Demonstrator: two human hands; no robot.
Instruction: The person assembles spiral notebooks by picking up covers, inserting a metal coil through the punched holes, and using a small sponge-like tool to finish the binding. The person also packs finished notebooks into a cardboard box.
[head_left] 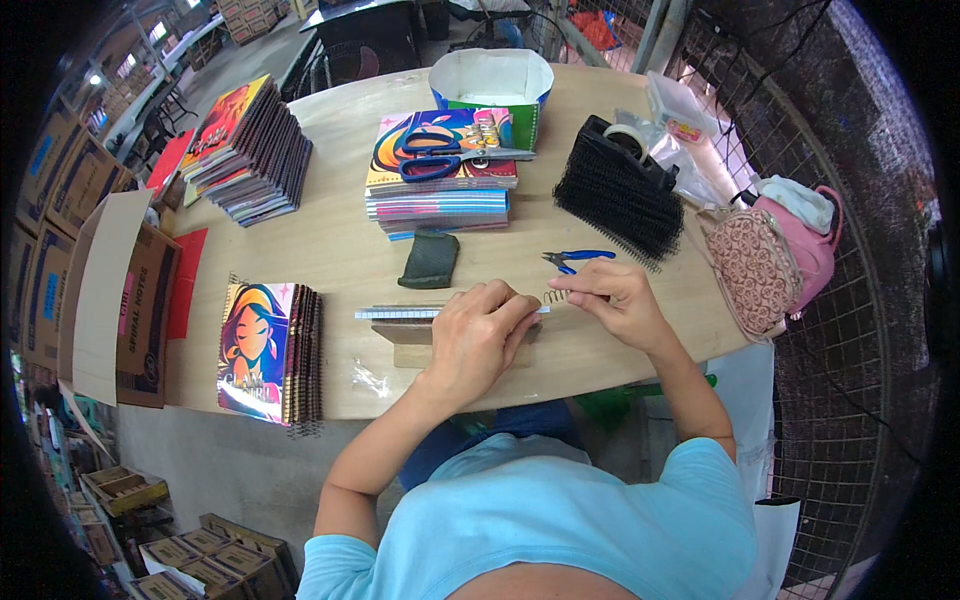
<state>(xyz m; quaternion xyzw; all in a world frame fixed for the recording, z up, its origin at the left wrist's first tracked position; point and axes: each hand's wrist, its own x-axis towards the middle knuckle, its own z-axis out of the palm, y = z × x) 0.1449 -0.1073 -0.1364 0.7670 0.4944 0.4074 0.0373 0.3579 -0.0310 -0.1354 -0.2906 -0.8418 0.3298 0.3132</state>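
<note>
My left hand (482,328) is closed over a notebook (395,313), its white punched edge turned up; most of its covers are hidden. The notebook stands against a brown wooden block (400,332) near the table's front edge. At the notebook's right end, my right hand (618,298) pinches a thin spiral wire (556,295) between thumb and fingers. Whether the wire passes through any holes, I cannot tell. Just beyond that hand lie blue-handled cutting pliers (578,259). A dark green folded pad (428,260) rests behind the notebook.
Finished spiral notebooks (255,345) are stacked at left, more (250,150) at far left. Blue scissors (430,158) lie on a central notebook pile (440,208). Black wire coils (615,190) carry a tape dispenser (655,170). A pink bag (800,245) sits right, an open carton (145,310) left.
</note>
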